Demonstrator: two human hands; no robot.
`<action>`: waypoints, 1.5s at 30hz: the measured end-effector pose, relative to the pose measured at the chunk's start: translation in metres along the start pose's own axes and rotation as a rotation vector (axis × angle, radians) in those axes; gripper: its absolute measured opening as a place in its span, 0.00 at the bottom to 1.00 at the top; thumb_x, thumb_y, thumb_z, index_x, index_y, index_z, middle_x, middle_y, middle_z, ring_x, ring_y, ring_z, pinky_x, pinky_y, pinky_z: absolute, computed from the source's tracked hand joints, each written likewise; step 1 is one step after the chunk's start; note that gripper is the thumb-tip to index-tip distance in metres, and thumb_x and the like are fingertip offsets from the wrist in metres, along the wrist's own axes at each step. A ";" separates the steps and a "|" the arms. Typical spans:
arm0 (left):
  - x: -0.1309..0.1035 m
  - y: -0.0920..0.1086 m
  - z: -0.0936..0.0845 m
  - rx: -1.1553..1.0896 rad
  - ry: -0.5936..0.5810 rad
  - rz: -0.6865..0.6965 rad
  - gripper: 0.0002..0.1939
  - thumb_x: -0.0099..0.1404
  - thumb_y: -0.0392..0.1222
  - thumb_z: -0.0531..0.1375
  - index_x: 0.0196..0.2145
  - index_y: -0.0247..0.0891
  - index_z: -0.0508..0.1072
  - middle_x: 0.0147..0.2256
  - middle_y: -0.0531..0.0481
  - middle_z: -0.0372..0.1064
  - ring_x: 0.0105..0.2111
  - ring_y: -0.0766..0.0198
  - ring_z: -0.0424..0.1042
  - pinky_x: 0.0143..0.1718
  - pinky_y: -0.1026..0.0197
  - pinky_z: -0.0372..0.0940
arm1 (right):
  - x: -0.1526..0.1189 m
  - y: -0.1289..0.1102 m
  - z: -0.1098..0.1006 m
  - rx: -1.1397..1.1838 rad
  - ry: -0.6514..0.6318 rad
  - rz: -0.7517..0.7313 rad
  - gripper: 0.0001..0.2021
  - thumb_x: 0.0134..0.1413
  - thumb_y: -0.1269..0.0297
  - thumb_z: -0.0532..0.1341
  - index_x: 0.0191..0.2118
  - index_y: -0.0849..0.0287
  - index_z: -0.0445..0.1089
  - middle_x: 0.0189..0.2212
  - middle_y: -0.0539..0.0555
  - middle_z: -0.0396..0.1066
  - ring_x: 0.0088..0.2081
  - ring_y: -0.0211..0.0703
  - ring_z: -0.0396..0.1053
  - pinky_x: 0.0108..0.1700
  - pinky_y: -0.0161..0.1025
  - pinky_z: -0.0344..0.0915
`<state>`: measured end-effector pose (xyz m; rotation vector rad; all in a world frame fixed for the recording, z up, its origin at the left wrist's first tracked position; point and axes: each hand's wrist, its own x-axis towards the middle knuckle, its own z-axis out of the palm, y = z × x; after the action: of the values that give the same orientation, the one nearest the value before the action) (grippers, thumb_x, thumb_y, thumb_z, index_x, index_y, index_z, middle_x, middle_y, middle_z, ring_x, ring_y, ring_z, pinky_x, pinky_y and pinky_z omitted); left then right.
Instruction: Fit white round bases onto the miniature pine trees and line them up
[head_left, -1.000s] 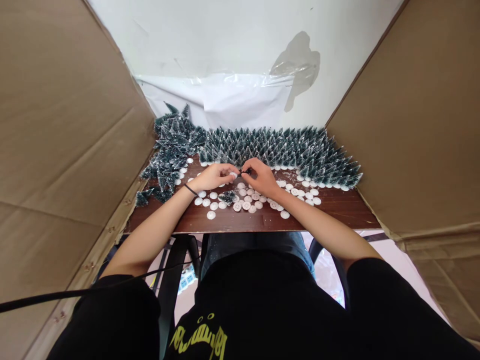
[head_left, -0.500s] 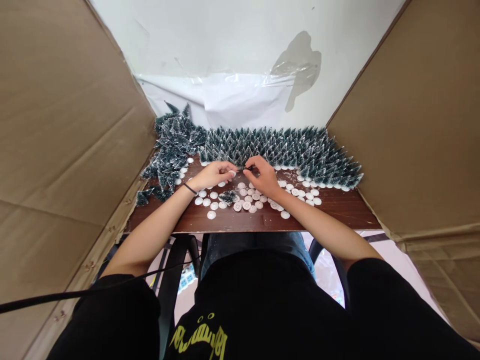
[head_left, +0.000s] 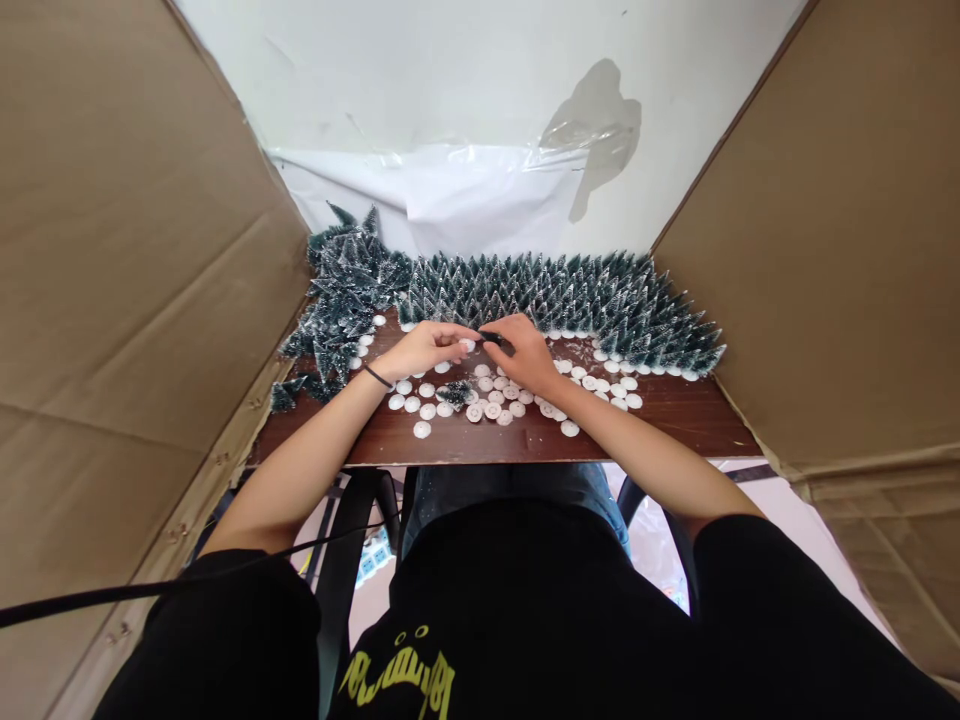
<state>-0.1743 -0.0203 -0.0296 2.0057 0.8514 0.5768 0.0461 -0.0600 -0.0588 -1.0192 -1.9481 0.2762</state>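
Note:
My left hand (head_left: 433,347) is closed on a round white base (head_left: 468,345), pinched between thumb and fingers. Close beside it, my right hand (head_left: 523,350) grips a small dark green miniature tree (head_left: 491,338), mostly covered by the fingers. The fingertips of both hands nearly meet, and whether tree and base touch I cannot make out. Below my hands, several loose white bases (head_left: 493,410) lie scattered on the brown table, with one frosted miniature tree (head_left: 456,393) lying on its side among them.
Behind my hands stand dense rows of upright miniature trees (head_left: 540,290) on white bases. A heap of loose miniature trees (head_left: 349,275) lies at the left. Brown panels (head_left: 825,220) rise on both sides of the table (head_left: 675,425), and a white wall (head_left: 465,80) closes the back.
My fingertips have drawn closer together. The white base in my left hand shows more fully, and the tree in my right hand has turned. The things on the table stay put.

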 end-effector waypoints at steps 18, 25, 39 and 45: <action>0.003 -0.005 0.005 0.071 -0.009 -0.056 0.20 0.66 0.46 0.61 0.52 0.33 0.75 0.33 0.46 0.78 0.30 0.68 0.73 0.32 0.65 0.67 | 0.000 0.005 0.003 0.298 0.055 0.225 0.11 0.58 0.54 0.63 0.43 0.52 0.74 0.34 0.50 0.74 0.36 0.42 0.71 0.44 0.44 0.71; 0.002 -0.002 0.006 0.010 -0.010 -0.095 0.16 0.65 0.45 0.63 0.47 0.33 0.76 0.33 0.46 0.79 0.29 0.70 0.74 0.32 0.67 0.68 | 0.000 0.003 0.002 0.282 0.063 0.269 0.10 0.57 0.58 0.64 0.43 0.53 0.75 0.33 0.49 0.75 0.36 0.41 0.72 0.43 0.42 0.69; 0.004 -0.005 0.006 -0.077 -0.008 -0.068 0.14 0.63 0.42 0.63 0.45 0.34 0.74 0.32 0.47 0.78 0.29 0.69 0.75 0.33 0.67 0.68 | 0.001 0.001 0.001 0.269 0.055 0.246 0.09 0.57 0.59 0.64 0.42 0.53 0.75 0.32 0.48 0.75 0.34 0.40 0.72 0.42 0.41 0.69; 0.004 -0.004 0.008 -0.111 0.007 -0.062 0.13 0.62 0.42 0.63 0.44 0.35 0.73 0.31 0.49 0.77 0.29 0.69 0.75 0.34 0.65 0.68 | -0.001 0.001 0.002 0.294 0.060 0.228 0.09 0.56 0.59 0.64 0.42 0.53 0.75 0.33 0.49 0.77 0.35 0.40 0.72 0.41 0.41 0.70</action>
<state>-0.1674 -0.0201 -0.0372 1.8712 0.8637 0.5832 0.0450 -0.0596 -0.0606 -1.0386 -1.6772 0.6328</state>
